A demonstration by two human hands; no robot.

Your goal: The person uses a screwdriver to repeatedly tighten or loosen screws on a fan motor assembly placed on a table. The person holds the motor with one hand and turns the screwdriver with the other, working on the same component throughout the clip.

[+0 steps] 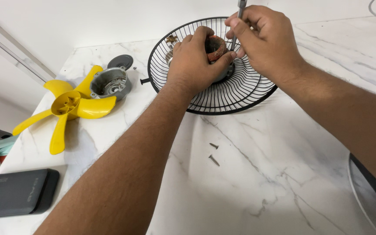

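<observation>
A black wire fan guard (pixel 240 93) lies on the white marble table (pixel 257 174). At its centre sits the fan motor (pixel 216 48) with reddish copper windings showing. My left hand (pixel 194 61) grips the motor from the near side. Over the motor, my right hand (pixel 264 41) holds a grey screwdriver (pixel 240 8) upright; its tip goes down beside the windings. Two loose screws (pixel 214 153) lie on the table in front of the guard.
A yellow fan blade (pixel 68 109) lies at the left with a grey metal motor housing (pixel 109 83) resting on it and a dark round cap (pixel 120 62) behind. A dark rectangular power bank (pixel 16 193) sits at the near left edge. The wall runs along the back.
</observation>
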